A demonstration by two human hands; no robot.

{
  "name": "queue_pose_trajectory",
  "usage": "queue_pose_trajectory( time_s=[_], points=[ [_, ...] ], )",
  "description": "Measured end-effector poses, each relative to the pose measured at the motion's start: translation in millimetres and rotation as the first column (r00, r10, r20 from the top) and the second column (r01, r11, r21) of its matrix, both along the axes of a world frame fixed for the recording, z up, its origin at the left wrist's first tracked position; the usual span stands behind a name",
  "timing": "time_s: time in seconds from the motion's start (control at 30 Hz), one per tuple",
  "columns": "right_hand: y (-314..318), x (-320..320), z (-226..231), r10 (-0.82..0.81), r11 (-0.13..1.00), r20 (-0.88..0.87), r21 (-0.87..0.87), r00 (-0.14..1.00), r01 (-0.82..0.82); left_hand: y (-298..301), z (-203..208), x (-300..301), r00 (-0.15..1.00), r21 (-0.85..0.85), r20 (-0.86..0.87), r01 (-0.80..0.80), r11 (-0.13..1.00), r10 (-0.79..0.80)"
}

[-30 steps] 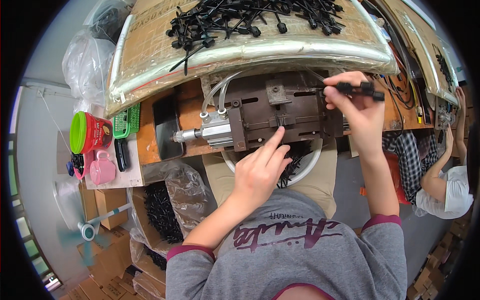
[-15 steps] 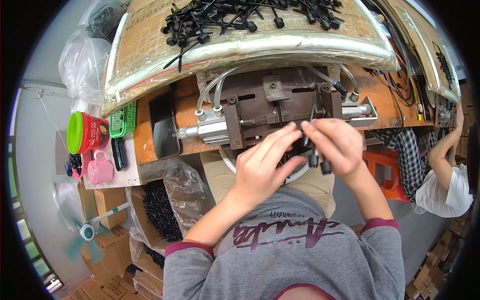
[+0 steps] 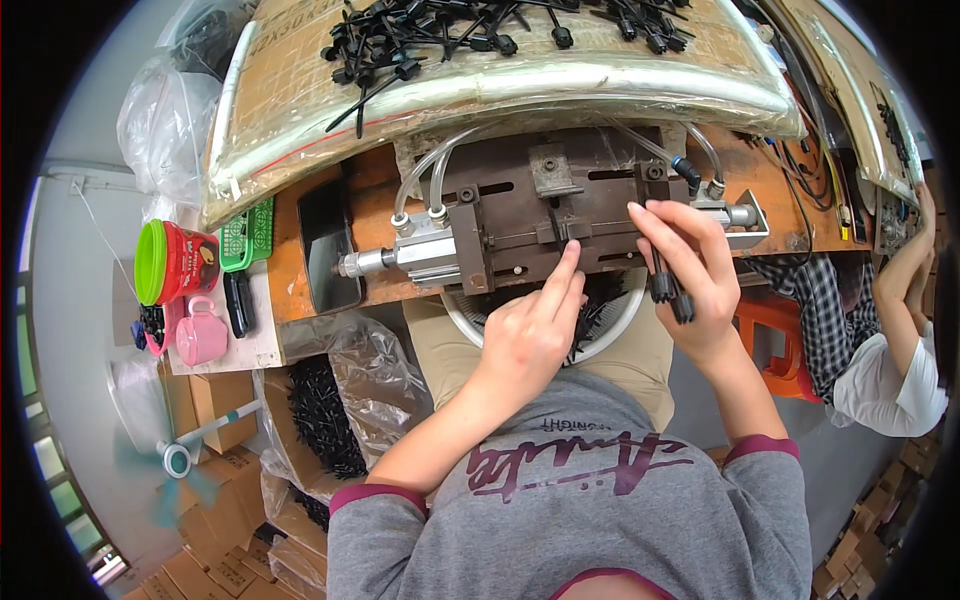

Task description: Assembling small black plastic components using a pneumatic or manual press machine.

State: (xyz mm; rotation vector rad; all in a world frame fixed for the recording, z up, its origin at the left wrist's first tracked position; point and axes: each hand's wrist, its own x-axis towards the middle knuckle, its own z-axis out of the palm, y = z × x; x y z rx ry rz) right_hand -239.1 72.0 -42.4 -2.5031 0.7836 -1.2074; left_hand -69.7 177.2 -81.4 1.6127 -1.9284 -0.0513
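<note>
At the far left, a red tub [image 3: 190, 265] with a green rim, just behind a pink cup [image 3: 202, 338]. Next, a green basket [image 3: 260, 235], then a black phone [image 3: 328, 245] flat on the wooden table [image 3: 287, 285]. In the middle, a brown metal machine [image 3: 515, 215], and the left hand [image 3: 535, 338] with one finger straight out at its small dark block [image 3: 563, 232], the rest loosely bent. Below, a bowl [image 3: 610, 348] with a white rim. Then the right hand [image 3: 695, 280], pinching black sticks [image 3: 672, 293] with fat ends beside the machine. Farther right, another person [image 3: 890, 380] in white.
</note>
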Motion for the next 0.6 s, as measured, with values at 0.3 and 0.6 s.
queue_pose_trajectory(
  time_s=[0.3, 0.6],
  points=[
    [0, -11, -2, 0.016, 0.997, -0.057, -0.079, 0.998, -0.02, -4, 1, 0, 0.996, -0.059, 0.088, -0.028, 0.998, 0.033],
    [-4, -13, 2, 0.075, 0.974, -0.103, -0.207, 0.992, -0.095, -9, 8, 0, 0.986, 0.013, 0.154, -0.062, 0.998, 0.059]
  ],
)
